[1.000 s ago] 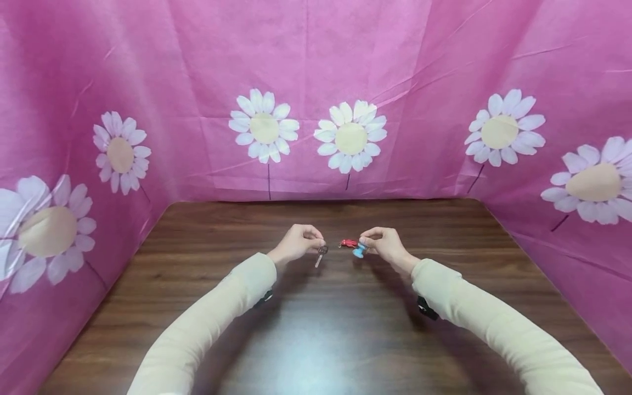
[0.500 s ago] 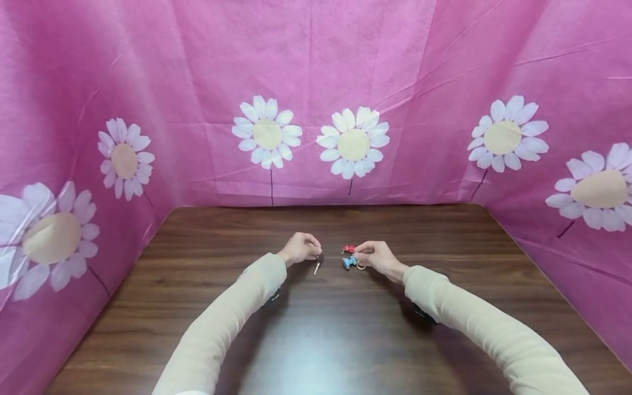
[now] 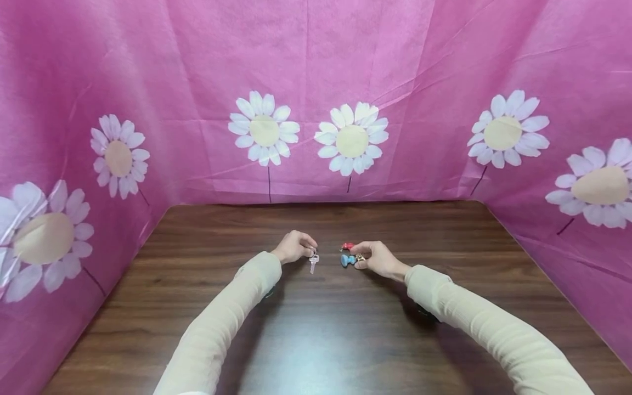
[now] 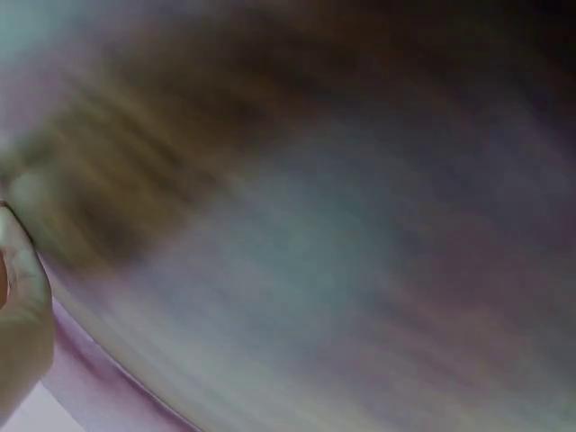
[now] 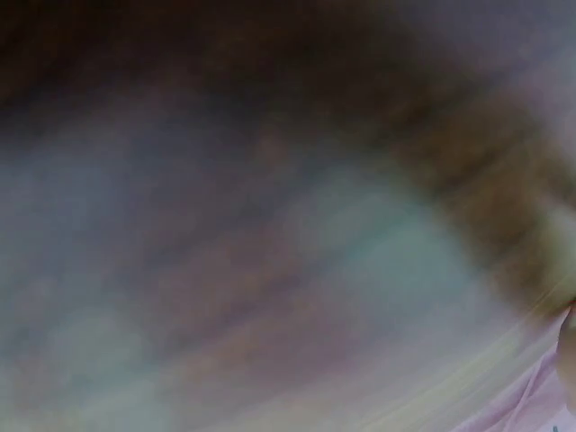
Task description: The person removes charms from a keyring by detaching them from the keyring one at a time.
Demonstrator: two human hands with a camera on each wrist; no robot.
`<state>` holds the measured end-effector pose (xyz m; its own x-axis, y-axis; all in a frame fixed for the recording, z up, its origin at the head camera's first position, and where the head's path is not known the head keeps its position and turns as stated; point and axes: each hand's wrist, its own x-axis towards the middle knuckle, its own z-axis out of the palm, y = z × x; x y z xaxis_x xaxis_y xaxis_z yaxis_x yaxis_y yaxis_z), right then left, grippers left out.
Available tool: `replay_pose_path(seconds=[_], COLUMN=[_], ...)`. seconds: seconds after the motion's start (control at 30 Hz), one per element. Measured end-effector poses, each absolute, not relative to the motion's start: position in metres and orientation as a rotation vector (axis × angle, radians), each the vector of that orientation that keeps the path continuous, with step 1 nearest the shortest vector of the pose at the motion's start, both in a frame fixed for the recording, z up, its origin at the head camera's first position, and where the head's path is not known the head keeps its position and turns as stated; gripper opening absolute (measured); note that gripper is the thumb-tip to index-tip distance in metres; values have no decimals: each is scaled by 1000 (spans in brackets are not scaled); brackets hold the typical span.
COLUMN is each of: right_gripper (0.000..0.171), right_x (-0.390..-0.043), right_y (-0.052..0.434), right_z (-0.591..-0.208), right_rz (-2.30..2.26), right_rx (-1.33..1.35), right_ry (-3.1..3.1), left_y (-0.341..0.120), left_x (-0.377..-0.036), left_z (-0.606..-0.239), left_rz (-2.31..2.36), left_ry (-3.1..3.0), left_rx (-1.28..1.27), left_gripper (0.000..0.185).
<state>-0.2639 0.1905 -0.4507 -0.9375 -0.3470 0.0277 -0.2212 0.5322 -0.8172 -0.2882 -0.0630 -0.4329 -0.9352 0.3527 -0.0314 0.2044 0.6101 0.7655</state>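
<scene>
A dark wooden table (image 3: 345,329) with visible grain is seen. A small silver key (image 3: 312,264) is laid on it just below the left fingertips (image 3: 312,245), and a blue piece (image 3: 346,260) beside a red piece (image 3: 348,247) just left of the right fingertips (image 3: 356,250).

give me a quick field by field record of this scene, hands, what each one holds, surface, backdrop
left hand: left hand pinches a small silver key that hangs toward the table
right hand: right hand pinches a keyring with a red charm and a blue charm
gap: the key and the charms are apart, not joined
surface: dark wood-grain table
backdrop: pink cloth with white daisies on three sides
sleeves: cream long sleeves
wrist views: blurred, nothing readable
</scene>
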Motion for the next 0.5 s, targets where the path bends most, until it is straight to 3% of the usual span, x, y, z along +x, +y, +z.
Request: replay_pose_path(seconds=[0.3,0.5], right_gripper=[41,38], right_x=[-264,-265], right_y=[194,203], right_z=[-447,-437], right_rz=[-1355,-1384], right_rx=[-541,-539], right_ry=[2594,2552], left_y=[-70,-76], left_x=[-291,-288], left_z=[-435,-422], left_rz=[1250,1289], left_ry=[2569,2542], left_rx=[520,575], left_gripper=[33,33])
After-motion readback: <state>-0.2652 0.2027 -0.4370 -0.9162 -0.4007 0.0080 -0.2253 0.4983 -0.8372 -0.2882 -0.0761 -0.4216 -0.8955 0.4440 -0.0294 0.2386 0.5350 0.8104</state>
